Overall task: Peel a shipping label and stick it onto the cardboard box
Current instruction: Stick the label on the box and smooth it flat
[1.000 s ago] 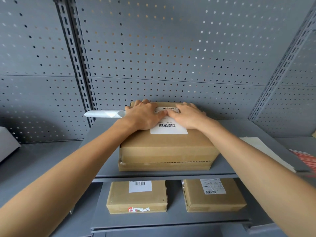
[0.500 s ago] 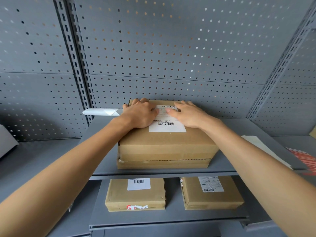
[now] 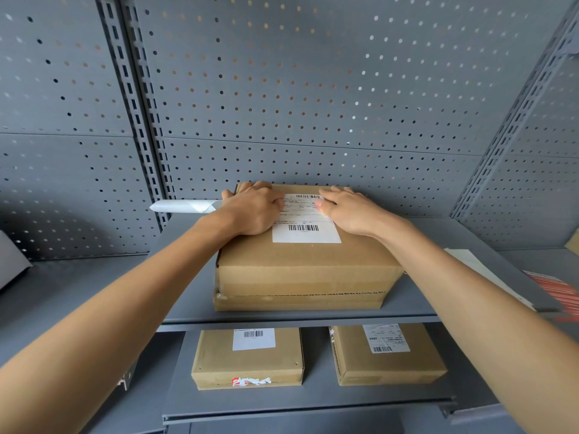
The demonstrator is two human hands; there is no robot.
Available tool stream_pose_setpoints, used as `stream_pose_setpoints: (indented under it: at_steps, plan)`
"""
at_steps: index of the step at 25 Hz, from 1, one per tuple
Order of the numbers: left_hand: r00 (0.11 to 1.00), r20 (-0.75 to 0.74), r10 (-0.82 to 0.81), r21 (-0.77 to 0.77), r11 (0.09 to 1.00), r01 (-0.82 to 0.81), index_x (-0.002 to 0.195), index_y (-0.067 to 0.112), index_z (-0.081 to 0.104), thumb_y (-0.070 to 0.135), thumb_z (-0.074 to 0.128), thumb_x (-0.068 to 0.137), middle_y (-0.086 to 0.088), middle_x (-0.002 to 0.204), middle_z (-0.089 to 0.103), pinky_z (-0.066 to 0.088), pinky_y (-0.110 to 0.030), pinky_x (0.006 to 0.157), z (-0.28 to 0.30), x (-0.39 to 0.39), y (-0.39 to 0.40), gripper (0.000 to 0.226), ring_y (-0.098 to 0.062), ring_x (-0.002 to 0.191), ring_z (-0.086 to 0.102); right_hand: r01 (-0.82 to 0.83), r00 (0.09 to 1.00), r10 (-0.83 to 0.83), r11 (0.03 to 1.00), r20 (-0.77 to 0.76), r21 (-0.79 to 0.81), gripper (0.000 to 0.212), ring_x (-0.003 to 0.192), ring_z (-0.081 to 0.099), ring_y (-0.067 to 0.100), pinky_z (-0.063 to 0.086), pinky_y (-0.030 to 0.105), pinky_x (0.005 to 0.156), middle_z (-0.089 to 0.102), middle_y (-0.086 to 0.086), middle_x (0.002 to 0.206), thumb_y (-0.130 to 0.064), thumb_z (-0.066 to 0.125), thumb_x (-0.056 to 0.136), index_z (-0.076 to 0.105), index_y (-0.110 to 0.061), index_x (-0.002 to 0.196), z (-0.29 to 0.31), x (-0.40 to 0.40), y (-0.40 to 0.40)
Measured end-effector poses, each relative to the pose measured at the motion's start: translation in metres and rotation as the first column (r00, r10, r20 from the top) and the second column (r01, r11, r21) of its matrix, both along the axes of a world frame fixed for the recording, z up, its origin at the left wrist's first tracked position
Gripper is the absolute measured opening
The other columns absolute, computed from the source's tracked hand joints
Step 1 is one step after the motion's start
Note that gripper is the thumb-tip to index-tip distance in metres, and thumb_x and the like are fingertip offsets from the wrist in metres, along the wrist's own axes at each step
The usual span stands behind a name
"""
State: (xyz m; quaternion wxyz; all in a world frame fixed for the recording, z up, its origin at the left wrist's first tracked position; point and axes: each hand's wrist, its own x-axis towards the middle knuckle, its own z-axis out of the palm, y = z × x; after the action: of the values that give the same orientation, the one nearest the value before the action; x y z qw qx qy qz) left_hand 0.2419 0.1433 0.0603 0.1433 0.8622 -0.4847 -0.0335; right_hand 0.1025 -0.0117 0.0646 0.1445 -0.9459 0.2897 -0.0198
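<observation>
Head view: shipping label (image 3: 306, 228) lies on top of cardboard box (image 3: 308, 261), upper shelf (image 3: 188, 277). Left hand (image 3: 250, 211) and right hand (image 3: 352, 213) spread flat, palms down, one at each label edge, likely pressing adhesive flat. Far edge contact unclear.

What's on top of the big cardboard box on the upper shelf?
A white shipping label lies on the big brown cardboard box, with the left hand and right hand pressing flat on it. The label's side edges are covered.
</observation>
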Motion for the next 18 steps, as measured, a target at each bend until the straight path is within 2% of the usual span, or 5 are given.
stream_pose_setpoints:
  at_steps: [10,13,16,18]
  plan:
    - [1.000,-0.025,-0.009,-0.017,1.000,0.008,0.133,0.027,0.057,0.033,0.028,0.106,-0.002,0.146,0.047,0.022,-0.054,0.100,0.002,0.002,-0.001,0.040,-0.028,0.136,0.034,-0.002,0.999,0.003,1.000,-0.037,0.010,0.052,0.154,0.002,0.025,0.003,0.042,0.125,0.009,0.003,0.167,-0.041,0.024,0.108,0.022,-0.022,0.157,0.004,0.001,0.000]
    - [1.000,-0.029,-0.007,-0.052,0.999,0.005,0.139,0.034,0.052,0.031,0.030,0.105,-0.001,0.141,0.050,0.024,-0.055,0.101,0.002,-0.001,0.004,0.040,-0.028,0.134,0.036,0.015,0.999,-0.016,1.000,-0.029,-0.026,0.054,0.154,0.005,0.022,0.009,0.050,0.124,0.010,-0.001,0.167,-0.045,0.024,0.106,0.022,-0.025,0.157,0.004,-0.002,0.001]
    - [0.997,-0.060,0.041,-0.025,0.999,-0.043,0.147,0.038,0.043,0.053,0.028,0.104,0.000,0.154,0.039,0.019,-0.061,0.110,0.005,-0.011,0.015,0.048,-0.026,0.147,0.022,0.076,0.997,-0.076,0.994,0.004,-0.074,0.059,0.154,0.006,0.019,0.014,0.056,0.120,0.011,-0.010,0.166,-0.057,0.025,0.102,0.022,-0.033,0.156,0.006,-0.012,0.013]
    - [0.996,-0.074,0.055,0.063,0.997,-0.050,0.153,0.041,0.033,0.072,0.022,0.095,0.002,0.163,0.026,0.014,-0.062,0.114,0.007,-0.020,0.019,0.066,-0.022,0.152,0.009,0.077,0.996,-0.079,0.994,-0.027,-0.072,0.064,0.154,0.001,0.019,0.013,0.059,0.119,0.007,-0.009,0.167,-0.064,0.024,0.098,0.018,-0.038,0.156,0.009,-0.016,0.027]
